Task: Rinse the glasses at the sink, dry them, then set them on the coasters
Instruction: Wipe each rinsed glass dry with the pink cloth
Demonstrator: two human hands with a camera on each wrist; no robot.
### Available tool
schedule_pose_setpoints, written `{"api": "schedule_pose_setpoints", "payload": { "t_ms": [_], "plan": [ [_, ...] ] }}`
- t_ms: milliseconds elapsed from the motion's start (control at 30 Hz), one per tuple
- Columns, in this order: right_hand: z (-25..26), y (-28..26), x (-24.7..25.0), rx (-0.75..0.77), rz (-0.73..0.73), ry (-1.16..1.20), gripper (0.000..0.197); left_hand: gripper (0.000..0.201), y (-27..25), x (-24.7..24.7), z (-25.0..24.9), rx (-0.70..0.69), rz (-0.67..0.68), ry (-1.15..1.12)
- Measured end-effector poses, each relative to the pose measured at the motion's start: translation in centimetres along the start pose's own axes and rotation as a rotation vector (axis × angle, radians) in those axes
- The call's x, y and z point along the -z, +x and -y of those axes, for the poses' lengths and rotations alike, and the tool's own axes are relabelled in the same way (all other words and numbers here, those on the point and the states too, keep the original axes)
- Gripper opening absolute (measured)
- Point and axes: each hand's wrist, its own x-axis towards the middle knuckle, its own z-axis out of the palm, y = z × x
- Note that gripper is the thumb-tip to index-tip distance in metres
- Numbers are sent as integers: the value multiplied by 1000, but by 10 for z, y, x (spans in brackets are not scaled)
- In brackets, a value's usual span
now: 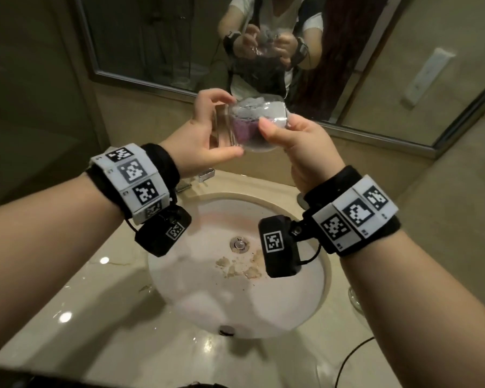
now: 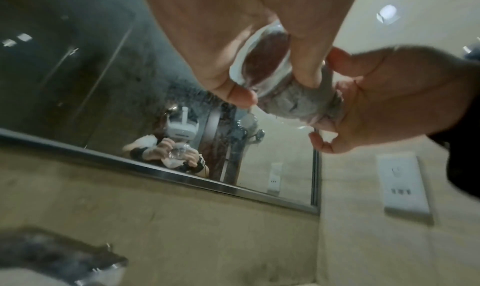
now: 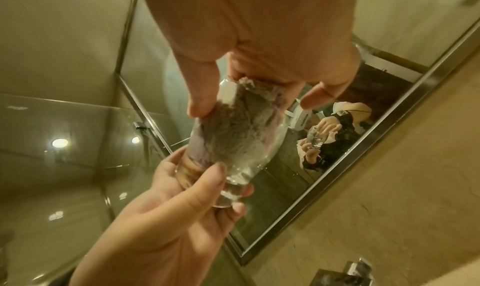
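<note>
Here the clear, thick-based drinking glass [image 1: 244, 127] is held up over the round white sink basin [image 1: 207, 298], near the back edge of the table: the left hand [image 1: 205, 130] curls round its base while the right hand [image 1: 294, 138] pinches the grey and purple fluffy cloth [image 1: 249, 113] stuffed inside it. To dry it well, I judge, the left should keep firm while the right twists the cloth down to the bottom. Only the right wrist view shows the cloth stops short of the heavy base; the head view alone shows the sink.
</note>
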Motion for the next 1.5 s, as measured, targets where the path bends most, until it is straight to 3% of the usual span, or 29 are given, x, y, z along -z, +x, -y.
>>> {"api": "schedule_pose_setpoints", "payload": {
  "t_ms": [133, 200, 300, 367, 433, 533, 667, 767, 833, 933, 1067, 1133, 1267, 1400, 1500],
  "plan": [
    [-3, -2, -5, 116, 5, -85, 14, 60, -2, 7, -7, 520, 80, -776],
    [-7, -1, -6, 175, 41, -166, 17, 74, 1, 9, -7, 639, 188, -798],
    [-12, 0, -8, 204, 60, -175, 23, 68, 5, 5, -6, 616, 72, -753],
    [-12, 0, -8, 178, 32, -91, 21, 44, 6, 3, -10, 544, -23, -673],
    [-14, 1, -8, 104, -7, 25, 26, 28, 6, 4, -16, 410, -33, -472],
    [-12, 5, -11, 34, -36, 125, 28, 44, 6, 9, -14, 154, -25, -147],
    [-2, 9, -8, -51, -101, 105, 40, 65, 8, 13, -10, 9, -25, 42],
    [1, 10, -4, -34, -11, 54, 44, 74, 10, 13, -4, -108, -20, 143],
    [-2, 7, -4, 35, 47, 47, 35, 79, 10, 15, -1, -138, -7, 116],
    [-10, 3, -4, 135, 30, 4, 34, 84, 8, 16, -2, -22, -35, 0],
    [-12, 2, -4, 277, 24, -206, 34, 111, 2, 17, -5, 445, 151, -653],
    [-13, 2, -4, 299, 39, -244, 34, 104, 3, 15, -9, 567, 205, -765],
    [-14, 1, -1, 361, 49, -307, 41, 74, 10, 8, -12, 551, 11, -788],
    [-9, 6, 7, 478, 42, -521, 55, 83, 12, 8, -14, 550, 32, -851],
    [-7, 8, 14, 431, 79, -685, 58, 68, 12, 6, -16, 537, 12, -856]
  ]
}}
